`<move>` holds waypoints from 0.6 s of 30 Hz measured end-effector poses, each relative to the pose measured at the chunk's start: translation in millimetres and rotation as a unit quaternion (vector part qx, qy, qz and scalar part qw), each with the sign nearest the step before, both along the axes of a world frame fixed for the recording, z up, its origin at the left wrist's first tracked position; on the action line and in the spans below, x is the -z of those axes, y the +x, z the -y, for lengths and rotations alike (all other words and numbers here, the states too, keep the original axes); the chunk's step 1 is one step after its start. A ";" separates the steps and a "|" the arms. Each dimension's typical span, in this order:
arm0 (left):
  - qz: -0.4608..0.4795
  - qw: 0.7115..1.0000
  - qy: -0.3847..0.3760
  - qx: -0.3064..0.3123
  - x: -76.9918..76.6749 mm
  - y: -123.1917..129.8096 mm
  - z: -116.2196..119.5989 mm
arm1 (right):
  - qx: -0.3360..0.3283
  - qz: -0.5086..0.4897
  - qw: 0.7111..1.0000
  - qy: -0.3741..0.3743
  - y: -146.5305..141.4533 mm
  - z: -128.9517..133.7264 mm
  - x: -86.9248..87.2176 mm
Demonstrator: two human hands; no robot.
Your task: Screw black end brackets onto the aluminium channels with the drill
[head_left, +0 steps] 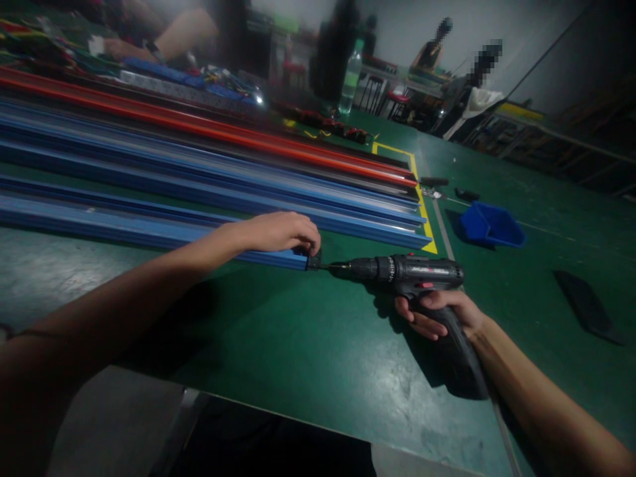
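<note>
A black cordless drill is in my right hand, whose fingers wrap round its handle. The drill points left, and its bit meets a small black end piece at the right end of the nearest blue rail. My left hand rests over that rail end, fingers curled down onto the rail and the end piece. The fingertips are partly hidden, and the exact contact is hard to make out.
More blue rails and a red rail lie behind on the green table. To the right are a blue bin and a black flat object. A bottle stands behind; another person's arm is at upper left.
</note>
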State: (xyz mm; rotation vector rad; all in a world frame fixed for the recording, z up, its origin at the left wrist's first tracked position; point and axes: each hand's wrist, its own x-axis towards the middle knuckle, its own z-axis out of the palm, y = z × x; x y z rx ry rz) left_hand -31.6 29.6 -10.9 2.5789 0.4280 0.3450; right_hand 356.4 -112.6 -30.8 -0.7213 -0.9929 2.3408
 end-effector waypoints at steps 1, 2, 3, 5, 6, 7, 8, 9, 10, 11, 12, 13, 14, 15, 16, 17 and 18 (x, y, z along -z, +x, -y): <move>-0.001 1.000 0.003 0.001 -0.2 0.0 0.1 | -0.001 -0.002 1.000 -0.001 -0.4 -0.1 -0.4; -0.001 1.000 0.005 0.002 -0.3 0.0 0.2 | -0.004 -0.004 1.000 -0.002 -0.8 -0.1 -0.8; -0.002 1.000 0.006 0.002 -0.3 0.1 0.3 | -0.006 -0.007 1.000 -0.003 -1.3 -0.1 -1.3; -0.002 1.000 0.004 0.000 0.0 0.2 0.3 | -0.008 -0.014 1.000 -0.005 -2.2 0.1 -1.9; -0.002 1.000 0.001 -0.002 0.3 0.3 0.2 | -0.006 -0.015 1.000 -0.007 -2.4 0.2 -2.0; -0.003 1.000 -0.001 -0.004 0.7 0.3 0.0 | -0.005 -0.017 1.000 -0.008 -2.5 0.3 -1.9; -0.005 1.000 -0.003 -0.005 1.1 0.3 -0.3 | -0.004 -0.016 1.000 -0.008 -2.5 0.3 -1.7; -0.006 1.000 -0.004 -0.007 1.5 0.3 -0.6 | -0.004 -0.016 1.000 -0.008 -2.3 0.4 -1.4; -0.007 1.000 -0.004 -0.007 1.9 0.2 -0.9 | -0.005 -0.015 1.000 -0.008 -2.1 0.5 -1.0; -0.008 1.000 -0.004 -0.008 2.1 0.2 -1.1 | -0.007 -0.014 1.000 -0.008 -1.8 0.5 -0.7; -0.008 1.000 -0.004 -0.007 2.2 0.1 -1.2 | -0.008 -0.013 1.000 -0.007 -1.5 0.5 -0.4; -0.008 1.000 -0.005 -0.006 2.1 0.1 -1.3 | -0.008 -0.012 1.000 -0.005 -1.3 0.5 -0.3; -0.009 1.000 -0.005 -0.004 1.9 0.2 -1.2 | -0.007 -0.010 1.000 -0.004 -1.2 0.4 -0.3; -0.009 1.000 -0.006 -0.003 1.5 0.2 -1.0 | -0.006 -0.009 1.000 -0.002 -1.2 0.4 -0.4; -0.009 1.000 -0.006 -0.002 1.1 0.3 -0.8 | -0.006 -0.008 1.000 0.000 -1.2 0.3 -0.6; -0.010 1.000 -0.005 -0.002 0.7 0.3 -0.6 | -0.007 -0.008 1.000 0.002 -1.4 0.2 -0.8; -0.010 1.000 -0.004 -0.003 0.3 0.4 -0.4 | -0.008 -0.007 1.000 0.002 -1.6 0.2 -1.0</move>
